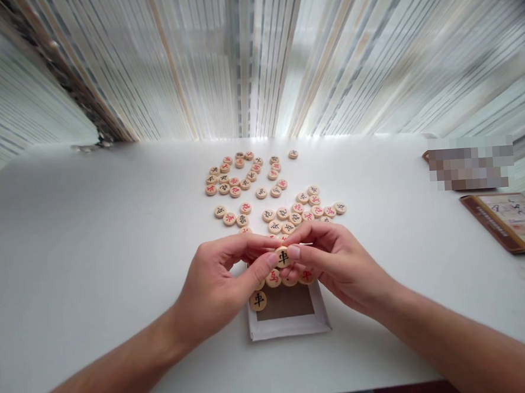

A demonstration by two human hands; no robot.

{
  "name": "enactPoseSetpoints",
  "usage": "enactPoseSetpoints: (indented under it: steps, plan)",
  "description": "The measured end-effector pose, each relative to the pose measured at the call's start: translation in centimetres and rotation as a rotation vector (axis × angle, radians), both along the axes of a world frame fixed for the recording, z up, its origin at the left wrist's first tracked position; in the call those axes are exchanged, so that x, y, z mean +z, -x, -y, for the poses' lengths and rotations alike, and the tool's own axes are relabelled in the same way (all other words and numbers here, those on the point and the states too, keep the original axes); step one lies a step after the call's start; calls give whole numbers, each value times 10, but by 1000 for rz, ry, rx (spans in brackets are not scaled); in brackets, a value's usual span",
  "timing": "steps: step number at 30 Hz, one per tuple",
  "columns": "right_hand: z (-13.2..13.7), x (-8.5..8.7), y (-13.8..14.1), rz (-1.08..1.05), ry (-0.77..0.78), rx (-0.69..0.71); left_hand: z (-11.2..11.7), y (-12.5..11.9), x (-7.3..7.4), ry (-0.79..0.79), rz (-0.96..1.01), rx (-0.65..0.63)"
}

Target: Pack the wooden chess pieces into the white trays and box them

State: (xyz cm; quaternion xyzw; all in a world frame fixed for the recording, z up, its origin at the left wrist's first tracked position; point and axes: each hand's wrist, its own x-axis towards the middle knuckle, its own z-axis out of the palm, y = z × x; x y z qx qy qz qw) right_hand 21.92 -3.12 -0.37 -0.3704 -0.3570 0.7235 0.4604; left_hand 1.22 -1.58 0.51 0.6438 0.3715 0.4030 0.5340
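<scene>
Between my left hand (225, 276) and my right hand (337, 260) is a round wooden Chinese chess piece (283, 256) with a black character, its face turned toward me. Both thumbs press its edges, and the fingertips meet behind it. Below lies an open shallow box (290, 326) with a white rim and brown floor. A row of pieces fills its far part, among them a red-marked piece (273, 277). Another black-marked piece (258, 300) sits at the box's left side. My hands hide the box's far edge and part of that row.
Many loose chess pieces (234, 181) with red or black characters lie on the white table (115, 259) beyond my hands. A brown printed box lid (513, 220) lies at the right, near a blurred-out object (469, 165). Striped curtains (219, 63) hang behind the table.
</scene>
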Motion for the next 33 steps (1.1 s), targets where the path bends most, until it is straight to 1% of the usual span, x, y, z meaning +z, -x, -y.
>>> enactPoseSetpoints:
  steps: [3, 7, 10, 14, 20, 24, 30, 33]
  plan:
    - [0, 4, 1, -17, 30, -11, 0, -1, 1, 59, 36, -17]
    - [-1, 5, 0, -10, 85, -18, 1, -1, 0, 101, 85, -33]
    - [-1, 6, -2, -31, 124, 4, 0, -1, 0, 114, 117, -30]
    - [-2, 6, -2, -91, 136, 38, -2, -2, 1, 142, 178, -21]
    - [-2, 6, -2, -95, 97, 50, -3, -3, 2, 150, 201, -3]
    - [0, 6, -2, -77, 60, 43, -2, -3, 2, 148, 212, -12]
    - [2, 1, -2, -2, 11, 37, 0, -2, 2, 106, 165, 17]
    - [3, 2, -2, 30, -3, 25, 0, -1, 2, 57, 120, -4]
